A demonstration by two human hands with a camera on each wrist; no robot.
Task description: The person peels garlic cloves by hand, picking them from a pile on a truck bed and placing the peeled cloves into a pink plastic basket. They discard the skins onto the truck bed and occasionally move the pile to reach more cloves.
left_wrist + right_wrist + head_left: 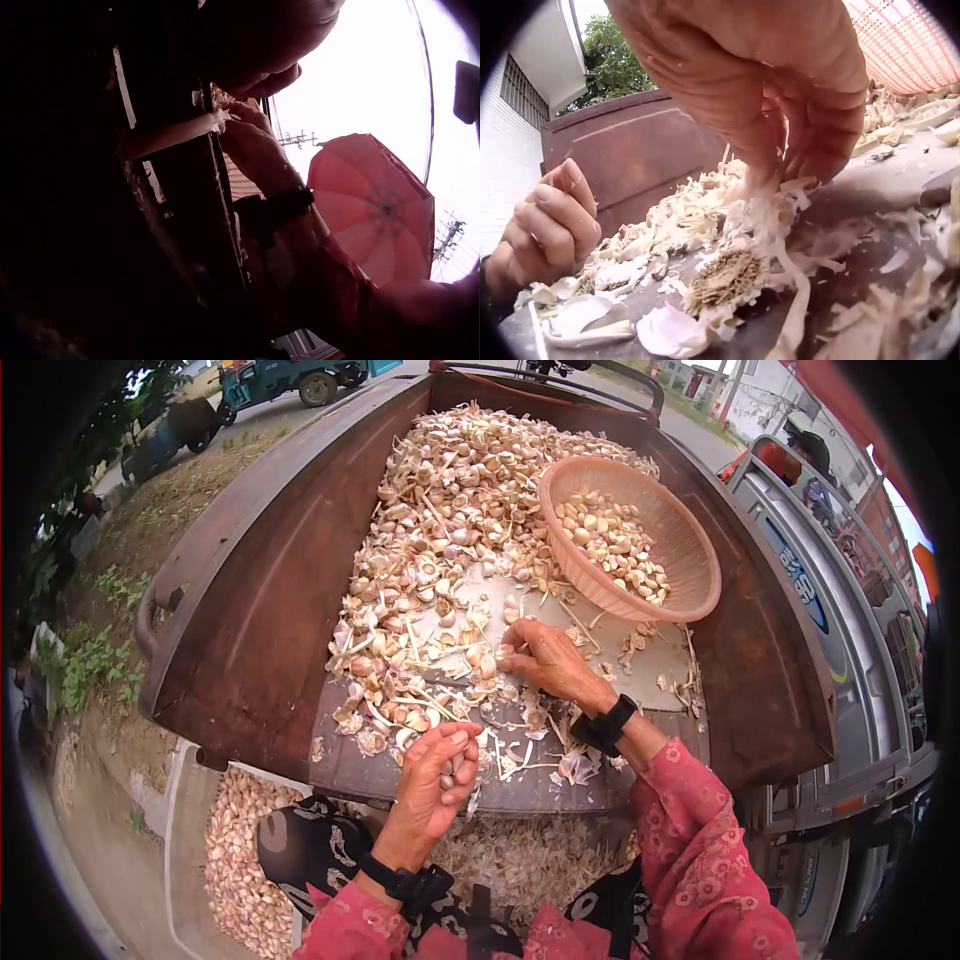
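Note:
My right hand point(550, 662) reaches down to the near edge of the garlic heap point(440, 550), thumb and fingertips pinching a pale, papery piece of garlic point(769, 199). What lies inside that pinch is partly hidden by the fingers. Nearer my body, the left hand point(432, 780) is held palm up over the front edge of the bed, its fingers curled around small pale garlic cloves point(447, 781). In the right wrist view, a root disc point(727, 281), loose skins and a dry stem point(791, 300) lie just below the right fingertips.
A pink plastic basket point(690, 550) with peeled cloves point(610, 540) leans at the right of the heap. Rusty metal side walls point(270, 580) enclose the bed. Below left, a pale container point(185, 840) holds many more cloves point(245, 840). A grey vehicle point(850, 610) stands at the right.

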